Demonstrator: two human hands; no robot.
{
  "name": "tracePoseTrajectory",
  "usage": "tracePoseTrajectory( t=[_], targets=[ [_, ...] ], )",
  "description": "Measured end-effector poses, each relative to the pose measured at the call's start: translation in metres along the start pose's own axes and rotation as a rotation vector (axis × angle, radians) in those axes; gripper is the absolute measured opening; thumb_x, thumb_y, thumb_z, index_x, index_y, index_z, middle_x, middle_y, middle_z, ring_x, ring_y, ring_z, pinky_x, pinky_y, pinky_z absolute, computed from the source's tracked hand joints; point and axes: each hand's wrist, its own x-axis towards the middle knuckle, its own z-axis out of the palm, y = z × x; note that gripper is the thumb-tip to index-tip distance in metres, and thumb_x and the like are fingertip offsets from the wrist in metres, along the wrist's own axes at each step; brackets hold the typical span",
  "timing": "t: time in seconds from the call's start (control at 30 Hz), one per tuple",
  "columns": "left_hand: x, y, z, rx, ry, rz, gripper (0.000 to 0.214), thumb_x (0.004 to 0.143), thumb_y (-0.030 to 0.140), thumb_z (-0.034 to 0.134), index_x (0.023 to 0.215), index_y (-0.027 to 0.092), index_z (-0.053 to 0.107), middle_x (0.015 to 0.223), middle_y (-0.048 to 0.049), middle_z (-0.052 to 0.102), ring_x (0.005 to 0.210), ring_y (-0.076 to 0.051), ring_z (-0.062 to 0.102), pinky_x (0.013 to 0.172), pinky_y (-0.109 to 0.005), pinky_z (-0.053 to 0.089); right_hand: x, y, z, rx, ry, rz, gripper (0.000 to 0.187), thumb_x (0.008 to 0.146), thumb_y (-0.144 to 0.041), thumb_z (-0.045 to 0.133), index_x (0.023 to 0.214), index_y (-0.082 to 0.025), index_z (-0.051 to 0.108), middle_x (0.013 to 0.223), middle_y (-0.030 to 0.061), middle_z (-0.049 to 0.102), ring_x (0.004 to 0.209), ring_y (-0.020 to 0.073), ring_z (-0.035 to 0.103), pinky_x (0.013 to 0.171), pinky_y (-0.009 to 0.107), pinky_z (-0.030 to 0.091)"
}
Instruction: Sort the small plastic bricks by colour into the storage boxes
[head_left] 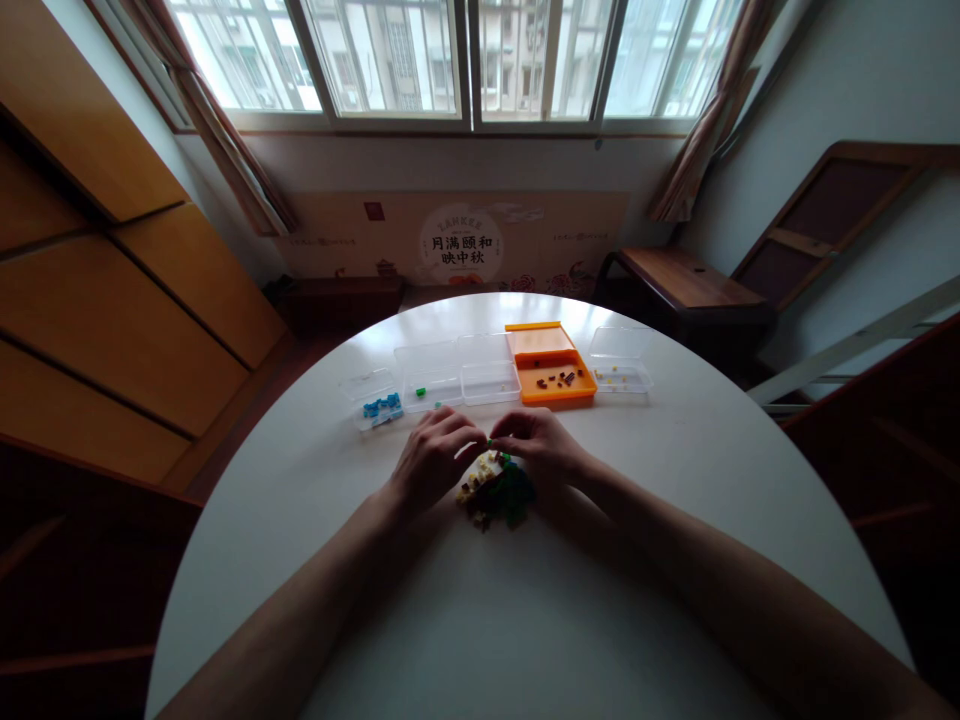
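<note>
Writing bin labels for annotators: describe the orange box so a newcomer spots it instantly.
On the white table, look for the row of open containers along its far, curved side, near the window. Just beyond the person's right hand sits the orange box, with small dark brown pieces inside. It's the only orange container; its neighbours on both sides are clear plastic.

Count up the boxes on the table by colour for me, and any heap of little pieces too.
Clear boxes: 4, three left of the orange one, one right of it
Orange box: 1
Heap of small pieces: 1
Total: 6
</note>
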Motion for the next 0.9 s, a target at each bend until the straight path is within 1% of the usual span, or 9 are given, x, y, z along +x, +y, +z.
tracePoseTrajectory(
  t=[0.1, 0.23, 0.33, 0.43, 0.57, 0.63, 0.7, 0.8, 0.9],
  targets=[
    [0.000, -0.010, -0.004, 0.059, 0.097, -0.101, 0.013, 0.088, 0.027, 0.060, 0.079, 0.019, 0.066, 0.077, -0.0023, 0.066, 0.077, -0.017, 0.055, 0.074, -0.031, 0.044, 0.000, 0.002, -0.002, -0.009, 0.043, -0.001, 0.018, 0.073, -0.031, 0.069, 0.082, -0.016, 0.069, 0.075, 0.0037, 0.068, 0.069, 0.0143, 0.060, 0.067, 0.028, 0.048],
    [0.000, -0.031, -0.010, 0.206, 0.311, -0.352, 0.016, 0.088, 0.029, 0.059, 0.080, 0.018, 0.068, 0.076, -0.0036, 0.067, 0.073, -0.019, 0.055, 0.073, -0.032, 0.045, -0.001, 0.004, -0.006, -0.022, 0.085, 0.020, 0.018, 0.073, -0.030, 0.069, 0.084, -0.016, 0.069, 0.078, 0.0044, 0.068, 0.070, 0.0143, 0.061, 0.068, 0.028, 0.048],
    [-0.001, -0.045, -0.010, 0.294, 0.367, -0.469, 0.021, 0.088, 0.032, 0.057, 0.080, 0.017, 0.070, 0.074, -0.0048, 0.068, 0.070, -0.020, 0.056, 0.070, -0.033, 0.045, -0.003, 0.004, -0.008, -0.048, 0.079, 0.014, 0.017, 0.074, -0.029, 0.068, 0.084, -0.016, 0.069, 0.077, 0.0040, 0.068, 0.069, 0.0132, 0.059, 0.065, 0.026, 0.046],
    [-0.003, -0.051, -0.008, 0.351, 0.360, -0.512, 0.027, 0.090, 0.035, 0.053, 0.083, 0.016, 0.072, 0.076, -0.0067, 0.069, 0.072, -0.022, 0.057, 0.070, -0.033, 0.045, -0.004, 0.005, -0.009, -0.101, 0.075, 0.003, 0.015, 0.075, -0.027, 0.067, 0.083, -0.015, 0.069, 0.075, 0.0034, 0.068, 0.066, 0.0119, 0.057, 0.062, 0.025, 0.045],
    [-0.004, -0.051, -0.008, 0.374, 0.331, -0.482, 0.033, 0.092, 0.037, 0.048, 0.086, 0.016, 0.072, 0.079, -0.0077, 0.070, 0.076, -0.023, 0.057, 0.073, -0.034, 0.045, -0.003, 0.004, -0.010, -0.150, 0.071, -0.003, 0.014, 0.076, -0.026, 0.066, 0.084, -0.016, 0.070, 0.075, 0.0032, 0.068, 0.065, 0.0118, 0.057, 0.061, 0.024, 0.044],
    [-0.006, -0.049, -0.008, 0.379, 0.293, -0.455, 0.032, 0.092, 0.036, 0.047, 0.088, 0.017, 0.072, 0.081, -0.0071, 0.070, 0.077, -0.023, 0.057, 0.075, -0.034, 0.045, -0.003, 0.002, -0.012, -0.172, 0.071, -0.007, 0.013, 0.076, -0.026, 0.065, 0.083, -0.016, 0.070, 0.075, 0.0032, 0.069, 0.065, 0.0117, 0.057, 0.061, 0.024, 0.044],
    [-0.008, -0.047, -0.006, 0.388, 0.220, -0.419, 0.027, 0.091, 0.032, 0.049, 0.092, 0.019, 0.072, 0.086, -0.0065, 0.071, 0.080, -0.023, 0.057, 0.076, -0.036, 0.045, -0.003, -0.001, -0.015, -0.231, 0.063, -0.001, 0.013, 0.076, -0.024, 0.065, 0.084, -0.016, 0.071, 0.074, 0.0027, 0.068, 0.064, 0.0110, 0.056, 0.060, 0.023, 0.043],
    [-0.012, -0.046, -0.003, 0.403, 0.110, -0.354, 0.020, 0.088, 0.027, 0.054, 0.097, 0.021, 0.071, 0.096, -0.0060, 0.072, 0.087, -0.026, 0.058, 0.077, -0.039, 0.043, -0.005, -0.004, -0.020, -0.360, 0.005, 0.009, 0.014, 0.075, -0.019, 0.065, 0.086, -0.016, 0.072, 0.072, 0.0012, 0.067, 0.061, 0.0098, 0.052, 0.060, 0.022, 0.041],
    [-0.016, -0.046, -0.001, 0.405, 0.090, -0.324, 0.017, 0.085, 0.025, 0.058, 0.097, 0.022, 0.070, 0.098, -0.0069, 0.072, 0.088, -0.028, 0.057, 0.075, -0.041, 0.042, -0.007, -0.005, -0.024, -0.434, -0.093, -0.019, 0.020, 0.073, -0.011, 0.062, 0.088, -0.017, 0.073, 0.071, 0.0000, 0.066, 0.060, 0.0092, 0.051, 0.060, 0.022, 0.040]
  ],
)
